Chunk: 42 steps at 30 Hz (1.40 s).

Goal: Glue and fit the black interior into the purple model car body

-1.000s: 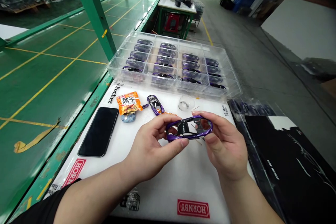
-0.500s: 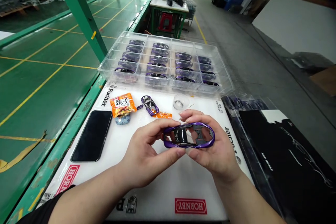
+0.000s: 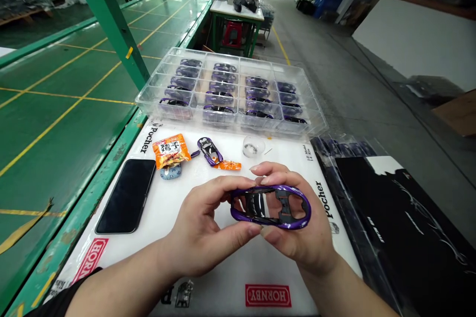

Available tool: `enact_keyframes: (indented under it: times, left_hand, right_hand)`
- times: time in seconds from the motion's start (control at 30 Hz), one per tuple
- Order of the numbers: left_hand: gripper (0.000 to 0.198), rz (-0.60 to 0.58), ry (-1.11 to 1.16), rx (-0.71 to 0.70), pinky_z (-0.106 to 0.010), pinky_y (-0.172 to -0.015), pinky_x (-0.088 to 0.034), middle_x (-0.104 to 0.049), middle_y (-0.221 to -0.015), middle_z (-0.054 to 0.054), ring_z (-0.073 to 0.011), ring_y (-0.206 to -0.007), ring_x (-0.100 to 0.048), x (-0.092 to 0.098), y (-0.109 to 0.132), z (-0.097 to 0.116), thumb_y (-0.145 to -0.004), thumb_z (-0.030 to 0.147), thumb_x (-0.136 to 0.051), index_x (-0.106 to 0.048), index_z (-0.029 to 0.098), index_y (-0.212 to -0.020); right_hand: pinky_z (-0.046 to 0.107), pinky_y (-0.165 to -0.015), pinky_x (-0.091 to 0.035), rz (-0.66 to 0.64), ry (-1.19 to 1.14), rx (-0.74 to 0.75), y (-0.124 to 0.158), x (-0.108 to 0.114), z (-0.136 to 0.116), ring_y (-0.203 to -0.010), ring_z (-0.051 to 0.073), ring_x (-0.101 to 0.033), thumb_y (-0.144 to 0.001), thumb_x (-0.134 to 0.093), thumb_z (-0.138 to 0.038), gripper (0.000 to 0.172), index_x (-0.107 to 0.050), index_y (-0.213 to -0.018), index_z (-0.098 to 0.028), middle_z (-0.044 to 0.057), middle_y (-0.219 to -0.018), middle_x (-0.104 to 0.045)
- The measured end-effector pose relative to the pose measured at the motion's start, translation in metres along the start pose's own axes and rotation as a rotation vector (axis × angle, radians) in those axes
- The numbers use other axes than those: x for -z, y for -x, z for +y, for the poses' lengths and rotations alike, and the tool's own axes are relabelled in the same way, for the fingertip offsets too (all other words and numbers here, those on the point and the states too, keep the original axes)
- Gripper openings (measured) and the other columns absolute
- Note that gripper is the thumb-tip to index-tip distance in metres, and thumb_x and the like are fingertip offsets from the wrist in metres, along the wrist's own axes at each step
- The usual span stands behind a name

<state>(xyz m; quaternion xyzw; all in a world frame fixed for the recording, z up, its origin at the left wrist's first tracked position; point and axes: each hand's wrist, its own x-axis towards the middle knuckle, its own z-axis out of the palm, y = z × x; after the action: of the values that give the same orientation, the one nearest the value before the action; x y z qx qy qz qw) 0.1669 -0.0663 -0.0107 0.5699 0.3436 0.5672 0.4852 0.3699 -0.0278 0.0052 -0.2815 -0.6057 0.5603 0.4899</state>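
Note:
A purple and black toy car body [image 3: 273, 206] is held level between both hands over the white work mat [image 3: 208, 282]. My left hand [image 3: 208, 223] pinches its left end, thumb along the near side and fingers along the far side. Around the right end curls my right hand [image 3: 308, 223], its thumb at the near edge and fingertips behind the body. The body has large openings, and skin shows through them. Beyond the hands, another purple car body [image 3: 210, 150] lies on the mat, beside a small clear cup [image 3: 253, 146] with tiny bits in it.
A clear divided tray [image 3: 238, 124] full of purple car bodies stands at the back. A phone [image 3: 126, 197], an orange snack packet [image 3: 171, 150] and a blue patterned case [image 3: 171, 171] lie left. At right is a black printed sheet [image 3: 405, 218]; a green post [image 3: 107, 20] rises at left.
The held car body has tipped slightly, showing more of its openings, and sits a little lower in view. Both hands keep their hold. The whole view has shifted slightly.

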Motion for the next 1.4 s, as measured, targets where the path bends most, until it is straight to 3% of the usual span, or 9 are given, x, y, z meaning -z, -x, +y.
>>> enact_keyframes:
  times: [0.13,0.3,0.43,0.57,1.17,1.3,1.4]
  left_hand:
    - [0.065,-0.017,-0.055,-0.061,-0.037,-0.107,-0.062,-0.081,-0.134,-0.01,-0.0286,-0.123,-0.077,0.003,0.0,-0.001,-0.088,0.012,-0.095,-0.075,0.032,-0.147]
    - [0.063,-0.03,-0.038,-0.111,-0.035,-0.102,-0.062,-0.082,-0.13,-0.01,-0.0276,-0.117,-0.078,0.002,-0.001,-0.004,-0.088,0.021,-0.097,-0.075,0.029,-0.146]
    - [0.062,-0.051,0.009,-0.069,-0.033,-0.099,-0.061,-0.082,-0.124,-0.009,-0.0251,-0.112,-0.076,0.0,0.0,-0.005,-0.088,0.02,-0.096,-0.075,0.029,-0.145]
    - [0.061,-0.055,0.087,-0.012,-0.032,-0.099,-0.06,-0.081,-0.127,-0.008,-0.0237,-0.112,-0.075,-0.003,0.002,-0.005,-0.089,0.018,-0.096,-0.076,0.031,-0.145]
    - [0.057,0.021,0.22,0.091,-0.029,-0.099,-0.061,-0.079,-0.129,-0.004,-0.0188,-0.109,-0.074,-0.019,0.012,-0.007,-0.091,0.017,-0.094,-0.077,0.035,-0.143]
    - [0.056,0.041,0.194,0.087,-0.03,-0.1,-0.063,-0.081,-0.131,-0.004,-0.0191,-0.11,-0.077,-0.017,0.01,-0.007,-0.092,0.015,-0.093,-0.077,0.035,-0.142]
    - [0.056,0.075,0.078,0.046,-0.031,-0.106,-0.062,-0.079,-0.138,-0.004,-0.0211,-0.119,-0.077,-0.011,0.006,-0.007,-0.093,0.013,-0.092,-0.076,0.035,-0.142]
  right_hand:
    - [0.059,-0.118,-0.061,-0.02,0.027,0.04,0.001,0.002,0.001,-0.131,0.034,-0.069,-0.09,-0.097,-0.049,0.048,-0.074,-0.131,-0.037,0.01,-0.142,-0.065]
    - [0.048,-0.11,-0.064,-0.046,-0.002,0.125,0.0,0.003,0.003,-0.129,0.031,-0.069,-0.086,-0.1,-0.037,0.053,-0.075,-0.132,-0.034,0.009,-0.138,-0.068]
    - [0.044,-0.116,-0.06,-0.038,-0.011,0.18,-0.001,0.001,0.003,-0.131,0.028,-0.067,-0.083,-0.1,-0.026,0.055,-0.076,-0.133,-0.032,0.007,-0.13,-0.071]
    - [0.042,-0.112,-0.062,-0.024,-0.043,0.196,-0.002,-0.001,0.002,-0.125,0.027,-0.07,-0.082,-0.1,-0.023,0.054,-0.077,-0.13,-0.032,0.006,-0.127,-0.073]
    - [0.034,-0.104,-0.066,0.022,-0.101,0.127,-0.002,-0.006,-0.005,-0.116,0.022,-0.075,-0.077,-0.101,-0.017,0.05,-0.083,-0.122,-0.03,0.004,-0.121,-0.078]
    - [0.04,-0.111,-0.065,0.01,-0.194,0.035,-0.001,-0.006,0.0,-0.124,0.025,-0.075,-0.084,-0.099,-0.021,0.045,-0.082,-0.125,-0.032,0.005,-0.126,-0.077]
    - [0.043,-0.116,-0.064,-0.037,-0.244,-0.049,-0.002,-0.001,0.004,-0.138,0.027,-0.071,-0.088,-0.098,-0.025,0.051,-0.079,-0.134,-0.035,0.006,-0.143,-0.074]
